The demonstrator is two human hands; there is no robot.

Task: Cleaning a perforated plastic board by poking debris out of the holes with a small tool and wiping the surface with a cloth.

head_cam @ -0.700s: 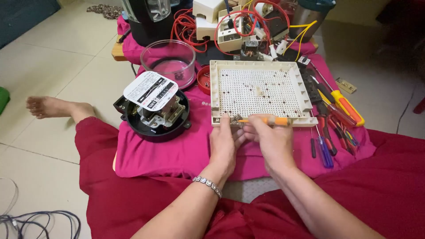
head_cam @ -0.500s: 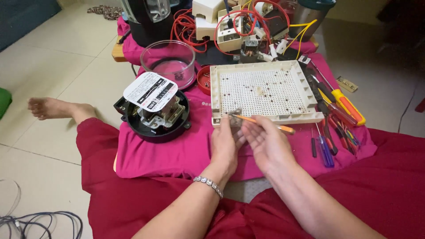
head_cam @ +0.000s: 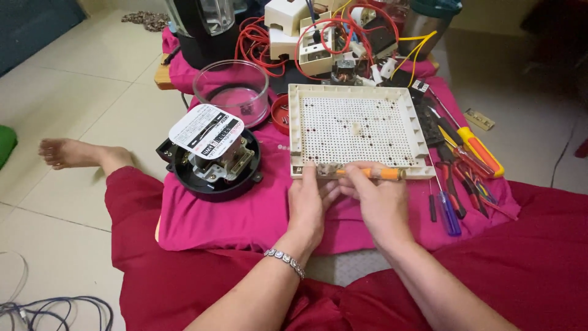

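A cream square perforated panel (head_cam: 355, 125) lies flat on a pink cloth (head_cam: 245, 208). My right hand (head_cam: 380, 199) grips an orange-handled screwdriver (head_cam: 373, 173), held level along the panel's near rim with its tip pointing left. My left hand (head_cam: 311, 199) rests at the panel's near left edge, its fingers touching the rim beside the screwdriver tip, where a small greyish clump sits. A bead bracelet circles my left wrist.
A round black meter base (head_cam: 211, 165) with a tilted dial plate lies to the left, a clear round cover (head_cam: 231, 89) behind it. Screwdrivers and pliers (head_cam: 462, 165) lie to the right. Red wiring and white boxes (head_cam: 318, 37) crowd the back. A bare foot (head_cam: 70, 152) rests on the floor tiles.
The right hand lifted the screwdriver off the rim at an angle, then brought it back level against the panel's near edge. The left hand stayed by the near left edge.
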